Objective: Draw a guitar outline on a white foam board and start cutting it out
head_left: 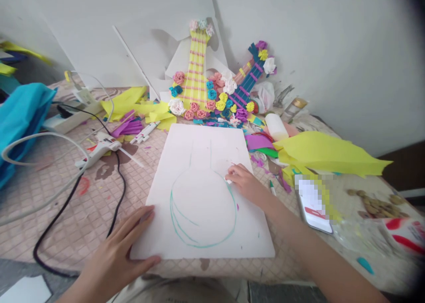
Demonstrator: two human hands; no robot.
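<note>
A white board [202, 196] lies on the table before me, marked with a thin green outline of a round body and two lines rising as a neck. My left hand [128, 236] rests at its lower left corner with fingers spread, fingertips and thumb on the board. My right hand [244, 183] is closed over the upper right of the round outline, pinching what looks like a white marker [228, 179], mostly hidden by the fingers. Just right of the board lies a green-and-white marker piece [272, 188].
Behind the board lean a yellow paper guitar [196, 72] and a blue one [247, 83], both with paper flowers. A glue gun [101, 149] and cables lie left. Yellow crepe paper [328, 152], a phone [312, 205] and a white roll [276, 126] are right.
</note>
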